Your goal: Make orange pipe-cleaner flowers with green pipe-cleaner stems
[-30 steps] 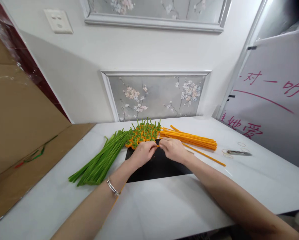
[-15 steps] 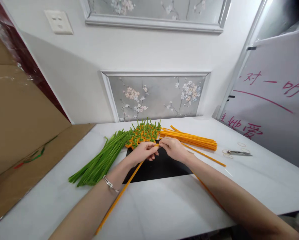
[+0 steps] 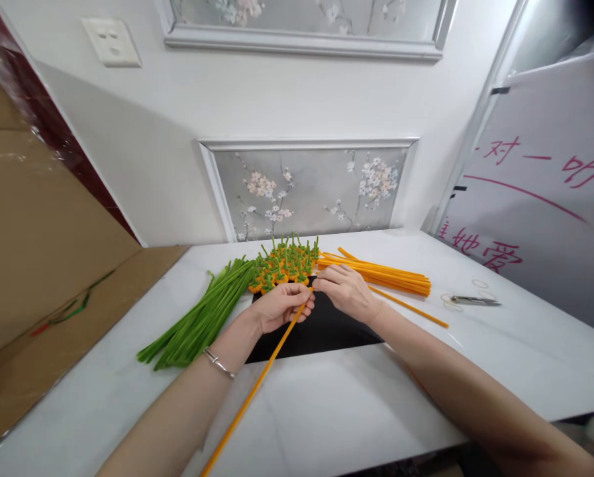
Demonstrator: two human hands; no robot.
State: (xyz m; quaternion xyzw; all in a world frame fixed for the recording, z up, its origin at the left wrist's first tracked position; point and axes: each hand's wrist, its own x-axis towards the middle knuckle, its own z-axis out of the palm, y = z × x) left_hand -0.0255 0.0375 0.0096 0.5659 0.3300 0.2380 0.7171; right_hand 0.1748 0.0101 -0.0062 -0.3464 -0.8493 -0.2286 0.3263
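Note:
Over a black mat (image 3: 316,331), my left hand (image 3: 284,308) pinches an orange pipe cleaner (image 3: 257,384) near its upper end, with the long tail running down toward the table's front edge. Close beside it, my right hand (image 3: 345,290) has its fingertips closed at that same upper end; the small piece between the fingers is mostly hidden. Just behind the hands sits a cluster of small orange and green pipe-cleaner pieces (image 3: 287,262), their green stems pointing up. Part of an orange strand also shows under my right forearm.
Green pipe cleaners (image 3: 202,318) lie in a bundle at left, orange ones (image 3: 381,273) at right, with a single orange stick (image 3: 416,309) in front. Scissors (image 3: 475,301) lie farther right on the white table (image 3: 326,411). Cardboard (image 3: 53,245) stands at left; a wall closes the back.
The orange pipe cleaner's tail has swung a little to the right. My right hand has shifted slightly, and the strand under my right forearm shows less than before.

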